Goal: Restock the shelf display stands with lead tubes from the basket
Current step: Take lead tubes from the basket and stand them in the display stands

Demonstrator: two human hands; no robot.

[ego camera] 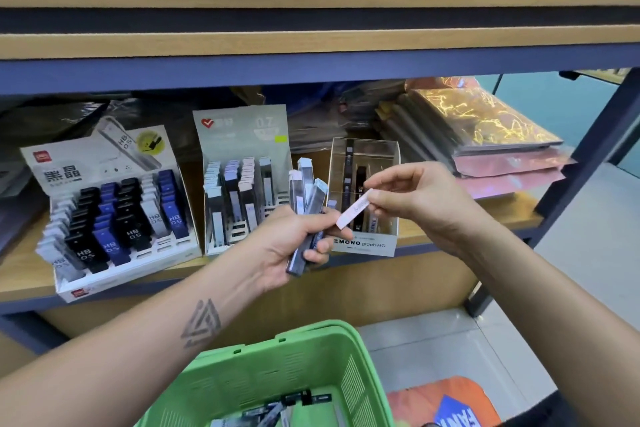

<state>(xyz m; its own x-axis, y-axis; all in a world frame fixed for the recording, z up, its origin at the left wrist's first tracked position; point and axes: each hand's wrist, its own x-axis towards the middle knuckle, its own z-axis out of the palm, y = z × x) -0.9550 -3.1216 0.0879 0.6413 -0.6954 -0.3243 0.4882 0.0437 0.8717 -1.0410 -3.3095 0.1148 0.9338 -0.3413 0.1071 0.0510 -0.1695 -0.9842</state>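
The left hand (294,243) is curled round a fanned bundle of lead tubes (306,208) — a ready supply, likely. Just beside it the right hand (412,201) pinches one pale tube (354,209), probably sorting it for the clear stand (363,198) behind; more tubes lie in the green basket (277,374) below.

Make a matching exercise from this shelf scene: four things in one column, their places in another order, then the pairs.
Things:
1. HB 0.5 stand
2. MONO box
3. basket
4. white tube

Places:
A. pinched in the right hand
B. left end of the shelf
C. below both hands, near the bottom edge
D. on the shelf behind the right hand

Pairs: 1-B, 2-D, 3-C, 4-A
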